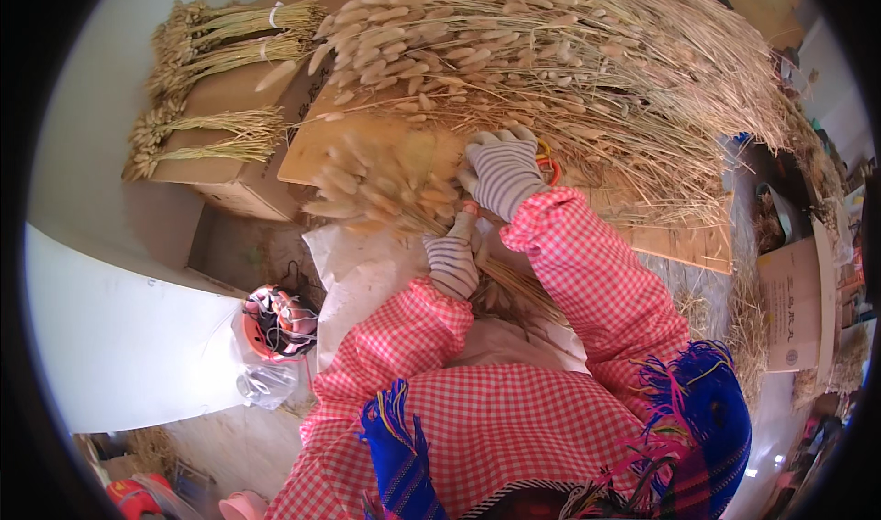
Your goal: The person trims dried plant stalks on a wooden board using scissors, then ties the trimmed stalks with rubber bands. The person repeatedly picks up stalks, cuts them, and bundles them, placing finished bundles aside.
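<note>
My left hand (451, 261), in a grey-striped glove with a bare fingertip showing, is closed round the stems of a bunch of dried fluffy grass (390, 185). The bunch's soft heads fan out to the left, slightly blurred, and its stems run down to the right below my hands. Just above, my right hand (505, 173), also gloved, is at the wooden board (340, 144) with its fingers curled. What those fingers hold, if anything, is hidden. Red and yellow loops (549, 162) show beside the right hand.
A large heap of dried grass (569, 52) covers the board's far side. Tied grass bundles (248, 52) lie on a cardboard box (248, 185) at the left. Pale sheeting (344, 268) drapes below the board. Another carton (794, 304) stands at right; a pink container (280, 323) stands left.
</note>
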{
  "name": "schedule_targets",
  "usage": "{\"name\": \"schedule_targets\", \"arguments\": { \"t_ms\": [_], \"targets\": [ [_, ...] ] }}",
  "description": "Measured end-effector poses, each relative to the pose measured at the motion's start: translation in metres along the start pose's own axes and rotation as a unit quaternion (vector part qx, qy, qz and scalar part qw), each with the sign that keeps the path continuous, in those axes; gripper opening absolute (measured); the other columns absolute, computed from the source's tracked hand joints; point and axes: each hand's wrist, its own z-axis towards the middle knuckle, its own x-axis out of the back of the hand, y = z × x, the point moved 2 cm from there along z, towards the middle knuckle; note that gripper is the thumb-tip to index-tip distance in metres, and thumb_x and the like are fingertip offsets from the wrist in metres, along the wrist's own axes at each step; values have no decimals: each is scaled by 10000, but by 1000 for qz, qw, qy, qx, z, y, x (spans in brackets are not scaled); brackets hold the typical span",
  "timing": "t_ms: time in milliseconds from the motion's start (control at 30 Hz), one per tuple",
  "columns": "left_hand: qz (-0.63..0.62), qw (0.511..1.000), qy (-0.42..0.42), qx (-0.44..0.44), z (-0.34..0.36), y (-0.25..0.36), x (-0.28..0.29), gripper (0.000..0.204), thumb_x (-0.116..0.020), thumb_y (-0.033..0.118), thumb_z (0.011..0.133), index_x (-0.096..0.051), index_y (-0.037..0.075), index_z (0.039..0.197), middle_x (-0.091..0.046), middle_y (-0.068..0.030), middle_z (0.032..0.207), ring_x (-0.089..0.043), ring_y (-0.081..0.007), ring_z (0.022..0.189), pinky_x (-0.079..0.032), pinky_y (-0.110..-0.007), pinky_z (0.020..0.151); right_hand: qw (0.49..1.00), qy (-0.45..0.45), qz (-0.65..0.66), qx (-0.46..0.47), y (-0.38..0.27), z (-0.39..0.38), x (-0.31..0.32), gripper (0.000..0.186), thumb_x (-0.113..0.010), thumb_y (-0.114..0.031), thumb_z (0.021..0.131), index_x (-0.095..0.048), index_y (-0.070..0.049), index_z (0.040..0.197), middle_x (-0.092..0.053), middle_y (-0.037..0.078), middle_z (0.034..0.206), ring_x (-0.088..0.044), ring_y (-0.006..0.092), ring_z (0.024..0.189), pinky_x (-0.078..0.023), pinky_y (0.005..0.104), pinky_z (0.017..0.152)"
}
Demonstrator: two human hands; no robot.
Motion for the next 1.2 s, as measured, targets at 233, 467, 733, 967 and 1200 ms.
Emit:
{"name": "schedule_targets", "arguments": {
  "t_ms": [233, 467, 733, 967, 1200],
  "targets": [
    [76, 997, -1, -33, -1, -9, -2, 495, -627, 136, 895, -456, 78, 1356, -586, -63, 1214, -572, -170, 1079, -494, -275, 873, 998, -64, 8, 0, -8, 36, -1, 280, -578, -303, 834, -690, -137, 1030, -641, 56, 1090, -556, 244, 1098, -288, 506, 998],
    [405, 906, 0, -121, -7, 33, 8, 609, -606, 27, 825, -410, 62, 1401, -632, -121, 1196, -639, -217, 972, -429, -376, 933, 992, -95, -74, -38, 20, 23, 8, 276, -572, -259, 838, -684, -135, 1058, -623, 30, 1144, -554, 242, 1104, -309, 503, 1008],
    [182, 981, 40, -44, 2, 24, 7, 622, -642, 52, 801, -423, 27, 1382, -646, -129, 1175, -653, -219, 957, -418, -415, 932, 979, -131, 129, -84, 49, -12, 34, 197, -610, -268, 798, -664, -80, 818, -671, 113, 994, -624, 270, 967, -403, 428, 903],
    [351, 923, 13, -154, 7, 17, 10, 493, -635, 107, 863, -480, -9, 1317, -666, -111, 1080, -658, -180, 791, -515, -307, 649, 994, -95, 44, -37, 65, 2, -8, 237, -482, -230, 930, -596, -68, 1060, -698, 94, 904, -654, 230, 868, -437, 401, 866],
    [-416, 867, 130, 241, 10, 52, 6, 282, -665, 140, 874, -601, 51, 1134, -641, -37, 924, -616, -105, 708, -496, -246, 560, 991, -33, 128, -31, 51, 12, 10, 182, -643, -187, 849, -641, -104, 1011, -677, 93, 788, -634, 205, 764, -444, 410, 879]
  ]
}}
